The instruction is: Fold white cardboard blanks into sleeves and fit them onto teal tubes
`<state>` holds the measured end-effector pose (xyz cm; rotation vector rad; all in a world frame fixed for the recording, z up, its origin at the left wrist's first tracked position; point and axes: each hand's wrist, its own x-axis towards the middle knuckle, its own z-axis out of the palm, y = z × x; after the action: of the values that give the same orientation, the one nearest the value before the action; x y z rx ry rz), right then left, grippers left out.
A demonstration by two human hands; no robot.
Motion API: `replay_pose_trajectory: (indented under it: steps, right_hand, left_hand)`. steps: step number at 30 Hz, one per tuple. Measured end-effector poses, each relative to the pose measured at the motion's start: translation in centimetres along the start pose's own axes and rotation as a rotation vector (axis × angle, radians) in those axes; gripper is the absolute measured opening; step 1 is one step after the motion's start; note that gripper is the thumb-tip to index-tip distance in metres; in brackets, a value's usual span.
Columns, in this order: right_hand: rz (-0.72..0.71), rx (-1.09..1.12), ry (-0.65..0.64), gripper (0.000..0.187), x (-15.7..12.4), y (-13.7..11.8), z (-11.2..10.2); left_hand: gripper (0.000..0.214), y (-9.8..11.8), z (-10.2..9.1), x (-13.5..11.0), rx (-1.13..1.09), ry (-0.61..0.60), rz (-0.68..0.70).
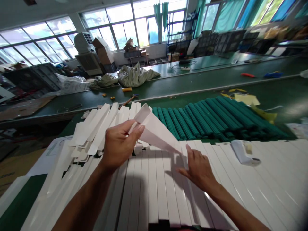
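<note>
Pinched between the thumb and fingers of my left hand (121,141) is a folded piece of thin white card (156,130), raised above the row of long white boxes (154,183). Its upper end has a creased flap, and it narrows in view towards my right hand (198,166). My right hand is open, with thumb and fingers apart, close to the card's lower corner; whether it touches the card or a box below is unclear. Left of my left hand lies a loose heap of flat white card pieces (96,128).
Bundled dark green ribbed rods (204,117) lie behind the boxes. A white tape dispenser (244,152) rests on the boxes at right. Farther back, a green workbench (180,81) carries crumpled sacks (137,75), a hammer (128,100) and a red-handled tool (247,75).
</note>
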<state>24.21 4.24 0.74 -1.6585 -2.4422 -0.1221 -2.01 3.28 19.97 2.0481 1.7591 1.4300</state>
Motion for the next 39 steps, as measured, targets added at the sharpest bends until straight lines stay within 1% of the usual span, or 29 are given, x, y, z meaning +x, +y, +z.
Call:
replay_pose_trajectory:
  steps: [2, 3, 4, 5, 6, 7, 8, 9, 10, 11, 12, 14, 15, 16, 17, 18, 19, 20, 21, 22, 23, 24, 27, 29, 31, 33, 35, 37, 39]
  right_hand:
    - [-0.097, 0.158, 0.244, 0.116, 1.4, -1.8, -1.4]
    - [-0.12, 0.25, 0.331, 0.117, 2.0, -2.7, -1.9]
    - [-0.126, 0.345, 0.384, 0.114, 2.4, -3.5, -2.2]
    - [-0.121, 0.449, 0.4, 0.106, 2.7, -4.1, -2.3]
    - [-0.108, 0.563, 0.377, 0.098, 2.8, -4.5, -2.2]
    - [-0.089, 0.682, 0.321, 0.092, 2.8, -4.7, -2.1]
    - [-0.07, 0.793, 0.246, 0.088, 2.8, -4.7, -1.8]
    - [-0.057, 0.886, 0.163, 0.086, 2.6, -4.6, -1.6]
    - [-0.048, 0.957, 0.089, 0.085, 2.5, -4.4, -1.3]
    - [-0.044, 1.001, 0.034, 0.085, 2.3, -4.3, -1.1]
    - [-0.043, 1.026, 0.003, 0.086, 2.2, -4.2, -0.9]
    - [-0.091, 1.053, -0.028, 0.092, 2.3, -4.0, -0.7]
    - [-0.156, 1.066, -0.047, 0.096, 2.6, -3.8, -0.6]
    - [-0.249, 1.073, -0.071, 0.097, 3.0, -3.6, -0.5]
    - [-0.345, 1.057, -0.102, 0.092, 3.6, -3.2, -0.4]
    - [-0.388, 0.991, -0.136, 0.081, 4.4, -2.6, -0.2]
    - [-0.356, 0.88, -0.166, 0.067, 5.5, -1.9, 0.1]
    - [-0.254, 0.741, -0.185, 0.054, 6.6, -1.2, 0.6]
    - [-0.114, 0.595, -0.193, 0.047, 7.9, -0.4, 1.2]
    - [0.027, 0.461, -0.194, 0.045, 9.2, 0.3, 1.9]
    - [0.133, 0.356, -0.197, 0.044, 10.5, 0.9, 2.7]
    - [0.185, 0.286, -0.203, 0.044, 11.7, 1.4, 3.5]
    - [0.16, 0.166, -0.247, 0.045, 14.3, 1.8, 5.8]
    - [0.11, 0.121, -0.278, 0.043, 15.1, 1.7, 6.7]
    - [0.065, 0.096, -0.295, 0.04, 15.2, 1.7, 7.1]
    - [0.032, 0.085, -0.295, 0.037, 15.0, 2.0, 6.8]
    - [0.025, 0.084, -0.267, 0.038, 14.9, 2.5, 5.8]
    - [0.035, 0.094, -0.209, 0.04, 15.3, 3.2, 4.1]
    - [0.048, 0.113, -0.141, 0.04, 16.2, 4.0, 1.3]
  left_hand:
    - [0.019, 1.4, 0.7, 0.1, -0.145, -0.082, -0.185]
    - [0.02, 1.9, 1.5, 0.0, -0.197, -0.104, -0.243]
    - [0.021, 2.2, 2.3, -0.2, -0.237, -0.112, -0.283]
    - [0.023, 2.4, 3.1, -0.4, -0.275, -0.13, -0.311]
    - [0.026, 2.4, 3.7, -0.7, -0.323, -0.161, -0.324]
    - [0.033, 2.3, 4.3, -1.1, -0.384, -0.199, -0.319]
    - [0.048, 2.0, 4.7, -1.4, -0.451, -0.244, -0.302]
    - [0.067, 1.6, 4.9, -1.8, -0.514, -0.288, -0.279]
    - [0.085, 1.2, 5.2, -2.1, -0.563, -0.324, -0.261]
    - [0.097, 0.7, 5.4, -2.5, -0.6, -0.352, -0.255]
    - [0.1, 0.2, 5.7, -2.8, -0.631, -0.374, -0.268]
    - [0.088, -0.6, 6.5, -3.4, -0.687, -0.416, -0.331]
    - [0.08, -0.9, 7.0, -3.6, -0.714, -0.424, -0.367]
    - [0.074, -1.2, 7.4, -3.7, -0.735, -0.406, -0.403]
    - [0.069, -1.4, 7.9, -3.8, -0.742, -0.361, -0.437]
    - [0.066, -1.6, 8.2, -3.7, -0.739, -0.293, -0.469]
    - [0.064, -1.8, 8.5, -3.6, -0.733, -0.211, -0.496]
    - [0.061, -2.0, 8.8, -3.4, -0.728, -0.128, -0.514]
    - [0.059, -2.1, 8.9, -3.2, -0.722, -0.051, -0.521]
    - [0.057, -2.2, 9.1, -3.0, -0.71, 0.01, -0.522]
    - [0.055, -2.3, 9.2, -2.8, -0.692, 0.059, -0.521]
    - [0.054, -2.3, 9.4, -2.7, -0.667, 0.101, -0.52]
    - [0.055, -2.4, 10.4, -2.7, -0.549, 0.192, -0.514]
    - [0.052, -2.5, 11.3, -2.8, -0.465, 0.226, -0.473]
    - [0.049, -2.6, 12.4, -3.0, -0.375, 0.232, -0.41]
    - [0.049, -2.6, 13.3, -3.2, -0.297, 0.23, -0.352]
    - [0.053, -2.5, 13.9, -3.5, -0.237, 0.233, -0.301]
    - [0.064, -2.4, 14.4, -3.8, -0.193, 0.25, -0.239]
    - [0.084, -2.4, 14.7, -4.2, -0.134, 0.273, -0.132]
